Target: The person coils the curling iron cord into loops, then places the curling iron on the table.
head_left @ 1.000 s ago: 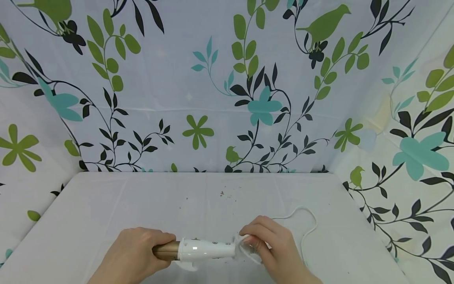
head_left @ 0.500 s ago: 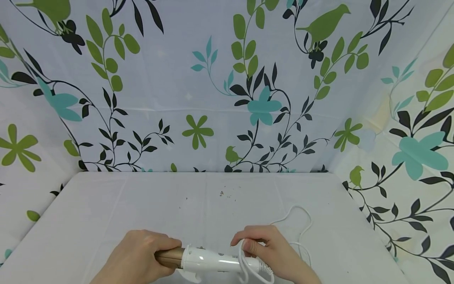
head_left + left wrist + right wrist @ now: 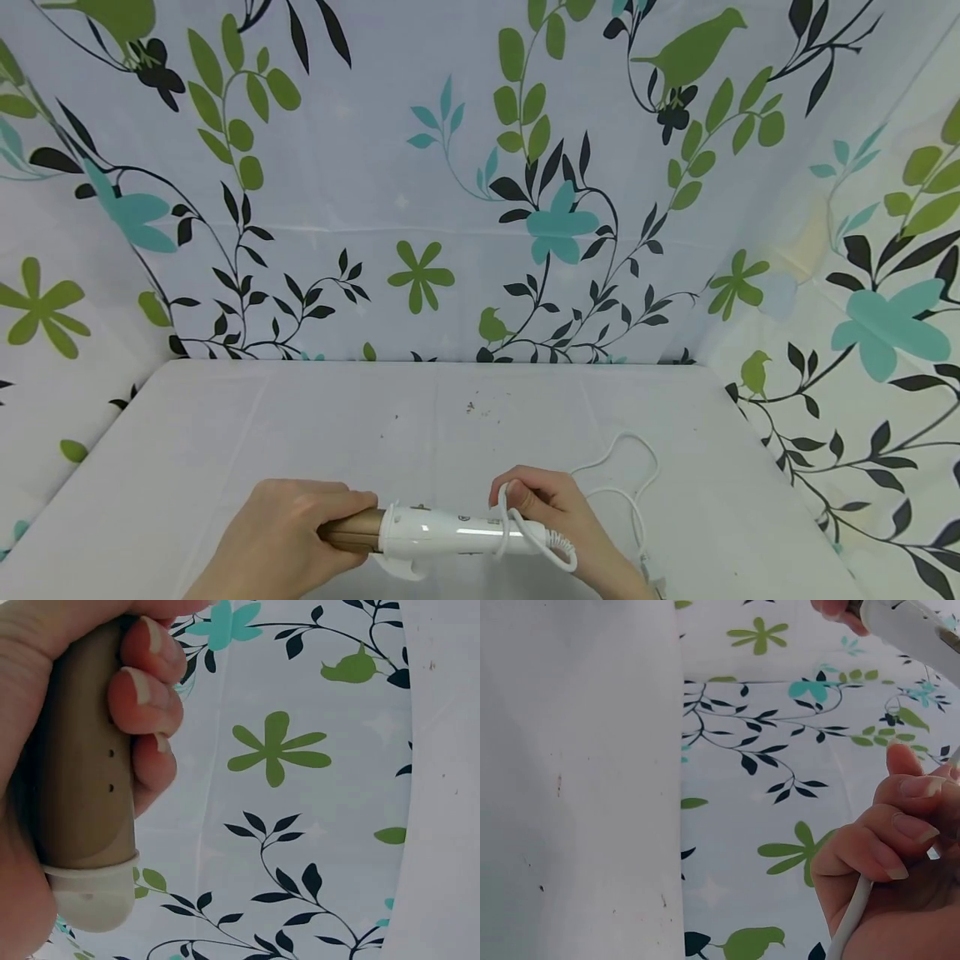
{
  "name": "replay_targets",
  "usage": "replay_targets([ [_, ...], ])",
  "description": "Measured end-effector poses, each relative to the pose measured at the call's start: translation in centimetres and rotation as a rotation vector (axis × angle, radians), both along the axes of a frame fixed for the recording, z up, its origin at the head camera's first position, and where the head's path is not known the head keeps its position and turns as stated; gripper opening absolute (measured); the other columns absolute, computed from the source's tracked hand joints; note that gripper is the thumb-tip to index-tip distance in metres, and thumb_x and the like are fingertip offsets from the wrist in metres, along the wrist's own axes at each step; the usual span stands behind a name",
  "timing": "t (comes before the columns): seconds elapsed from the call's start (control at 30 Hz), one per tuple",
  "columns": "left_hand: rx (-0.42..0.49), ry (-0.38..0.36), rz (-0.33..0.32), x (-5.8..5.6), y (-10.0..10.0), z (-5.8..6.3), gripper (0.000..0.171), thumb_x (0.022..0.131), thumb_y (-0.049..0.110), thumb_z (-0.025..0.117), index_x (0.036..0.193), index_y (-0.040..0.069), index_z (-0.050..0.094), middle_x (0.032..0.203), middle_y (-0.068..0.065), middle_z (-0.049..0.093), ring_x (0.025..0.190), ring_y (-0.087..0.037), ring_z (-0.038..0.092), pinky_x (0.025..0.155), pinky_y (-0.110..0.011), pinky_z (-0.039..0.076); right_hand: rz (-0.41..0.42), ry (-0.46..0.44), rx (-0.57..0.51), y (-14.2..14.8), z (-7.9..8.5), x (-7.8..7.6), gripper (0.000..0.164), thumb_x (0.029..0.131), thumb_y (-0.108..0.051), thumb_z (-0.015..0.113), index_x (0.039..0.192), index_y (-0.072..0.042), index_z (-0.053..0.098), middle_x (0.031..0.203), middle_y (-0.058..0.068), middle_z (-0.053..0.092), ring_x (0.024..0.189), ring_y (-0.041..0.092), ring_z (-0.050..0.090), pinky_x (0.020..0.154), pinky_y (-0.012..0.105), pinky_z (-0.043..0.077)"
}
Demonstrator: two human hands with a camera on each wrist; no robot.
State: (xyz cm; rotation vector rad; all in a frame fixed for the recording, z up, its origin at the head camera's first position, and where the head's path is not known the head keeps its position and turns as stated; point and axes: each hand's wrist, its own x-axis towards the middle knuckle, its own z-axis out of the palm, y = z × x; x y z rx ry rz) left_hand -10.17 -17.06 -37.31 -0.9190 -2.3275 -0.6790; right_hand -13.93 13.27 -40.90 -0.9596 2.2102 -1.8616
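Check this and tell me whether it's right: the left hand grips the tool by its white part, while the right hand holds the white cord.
Wrong part: the head view shows the left hand gripping the tool by its brown end, not its white part. The right hand does hold the white cord.

Leaf-printed cloth (image 3: 352, 183) behind white table (image 3: 315, 425)

A white table (image 3: 315, 433) — dark specks (image 3: 471, 407) dotting its top — stands before leaf-and-bird-patterned cloth (image 3: 337, 167).

glossy plastic handle (image 3: 438, 532), smooth cord (image 3: 852, 919)
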Motion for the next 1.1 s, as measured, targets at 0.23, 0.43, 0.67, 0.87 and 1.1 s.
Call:
replay_targets([
  [0.23,0.026,0.105,0.032,-0.1,-0.1,0.1,0.05,0.038,0.004,0.082,0.081,0.029,0.07,0.064,0.025,0.048,0.056,0.014,0.032,0.053,-0.004,0.027,0.009,0.029,-0.01,-0.8,-0.9,-0.2,0.027,0.104,-0.005,0.043,0.09,-0.005,0.066,0.073,0.012,0.06,0.066,-0.003,0.049,0.05,0.02,0.044],
  [0.43,0.013,0.095,0.132,0.0,0.2,0.5,0.05,0.038,0.007,0.084,0.076,0.033,0.067,0.063,0.027,0.048,0.054,0.014,0.034,0.051,-0.006,0.029,-0.096,0.12,0.15,-1.5,-1.4,0.0,0.025,0.104,-0.007,0.044,0.088,-0.012,0.063,0.06,0.004,0.053,0.056,-0.006,0.041,0.047,0.018,0.039],
  [0.67,-0.019,0.101,0.221,0.0,0.2,0.6,0.043,0.041,0.007,0.081,0.073,0.032,0.067,0.062,0.028,0.048,0.054,0.014,0.03,0.049,-0.007,0.028,-0.213,0.113,0.392,-2.1,-1.8,1.0,0.012,0.101,-0.011,0.051,0.104,-0.014,0.062,0.068,0.0,0.056,0.062,-0.003,0.043,0.055,0.019,0.042],
  [0.87,-0.081,0.07,0.318,-0.1,0.3,0.4,0.04,0.043,0.011,0.085,0.075,0.03,0.072,0.065,0.026,0.059,0.054,0.014,0.035,0.048,-0.01,0.031,-0.345,0.429,0.717,-2.6,-2.3,1.8,0.012,0.095,-0.007,0.058,0.105,-0.003,0.064,0.08,-0.006,0.053,0.071,0.002,0.045,0.062,0.022,0.044],
  [1.1,-0.111,-0.055,0.414,0.0,0.5,0.5,0.036,0.048,0.015,0.09,0.077,0.03,0.075,0.067,0.022,0.065,0.054,0.011,0.042,0.049,-0.015,0.038,-0.41,0.698,0.827,-3.1,-2.2,1.9,0.006,0.091,-0.011,0.067,0.092,-0.006,0.068,0.067,-0.004,0.054,0.057,0.005,0.046,0.05,0.022,0.04],
])
